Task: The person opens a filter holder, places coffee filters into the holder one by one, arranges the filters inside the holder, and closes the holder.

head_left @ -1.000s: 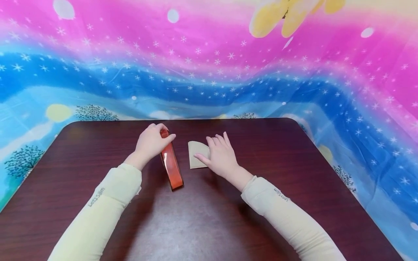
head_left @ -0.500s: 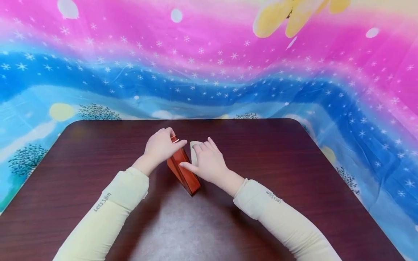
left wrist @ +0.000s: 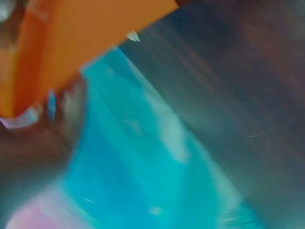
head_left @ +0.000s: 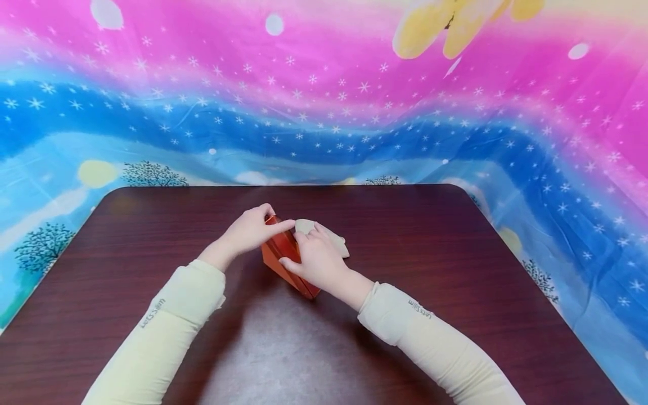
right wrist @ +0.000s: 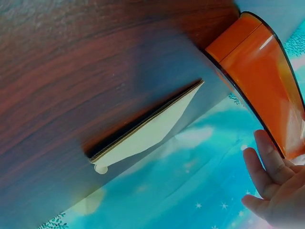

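In the head view a glossy orange wedge-shaped box (head_left: 283, 264) with dark edges stands tilted on the table, mid-left. My left hand (head_left: 248, 229) grips its far top end, thumb across the upper edge and fingers curled over the far side. Against its right side lies my right hand (head_left: 321, 259), thumb extended over the box and the other fingers reaching forward. Just beyond those fingers is a flat beige quarter-round piece (head_left: 331, 239), partly hidden by the hand. The right wrist view shows this beige piece (right wrist: 147, 131) with a small round knob, apart from the orange box (right wrist: 259, 76).
The dark reddish wood table (head_left: 405, 242) has rounded far corners. Behind it hangs a pink and blue patterned cloth (head_left: 314, 112). Motion blurs the left wrist view, where part of the orange box (left wrist: 90, 43) shows at the top.
The left hand has moved the orange box to the right and turned it, so more of its side shows. The right hand has shifted left from over the beige piece onto the box.
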A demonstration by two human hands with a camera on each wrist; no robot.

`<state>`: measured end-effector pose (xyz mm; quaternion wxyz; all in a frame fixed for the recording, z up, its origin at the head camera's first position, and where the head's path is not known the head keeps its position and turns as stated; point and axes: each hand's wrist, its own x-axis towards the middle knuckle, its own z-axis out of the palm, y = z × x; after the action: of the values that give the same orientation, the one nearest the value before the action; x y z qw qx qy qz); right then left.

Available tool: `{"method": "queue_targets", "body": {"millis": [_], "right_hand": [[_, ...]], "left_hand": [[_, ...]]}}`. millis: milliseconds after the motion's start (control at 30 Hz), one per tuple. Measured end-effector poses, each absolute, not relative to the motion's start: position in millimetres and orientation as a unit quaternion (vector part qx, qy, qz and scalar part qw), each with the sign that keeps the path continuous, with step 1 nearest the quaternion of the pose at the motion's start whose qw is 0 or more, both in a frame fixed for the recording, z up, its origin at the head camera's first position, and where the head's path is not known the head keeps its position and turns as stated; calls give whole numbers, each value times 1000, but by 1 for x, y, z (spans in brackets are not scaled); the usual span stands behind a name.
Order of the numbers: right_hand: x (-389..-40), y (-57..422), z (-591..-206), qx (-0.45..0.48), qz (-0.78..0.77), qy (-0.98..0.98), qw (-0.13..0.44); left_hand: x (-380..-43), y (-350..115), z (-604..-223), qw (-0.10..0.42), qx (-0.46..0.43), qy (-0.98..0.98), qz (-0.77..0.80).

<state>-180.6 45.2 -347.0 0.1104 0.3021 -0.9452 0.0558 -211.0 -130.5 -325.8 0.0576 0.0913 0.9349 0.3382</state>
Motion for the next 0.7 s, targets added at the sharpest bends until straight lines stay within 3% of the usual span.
{"method": "queue_targets", "body": {"millis": [167, 400, 700], "right_hand": [[-180, 45, -347, 298, 62, -947, 105], [-181, 44, -346, 301, 60, -947, 94], [-184, 43, -342, 301, 57, -948, 80]], "left_hand": [[-217, -160, -342, 158, 204, 860, 440], [-219, -168, -355, 123, 251, 861, 425], [-221, -167, -354, 129, 249, 862, 423]]}}
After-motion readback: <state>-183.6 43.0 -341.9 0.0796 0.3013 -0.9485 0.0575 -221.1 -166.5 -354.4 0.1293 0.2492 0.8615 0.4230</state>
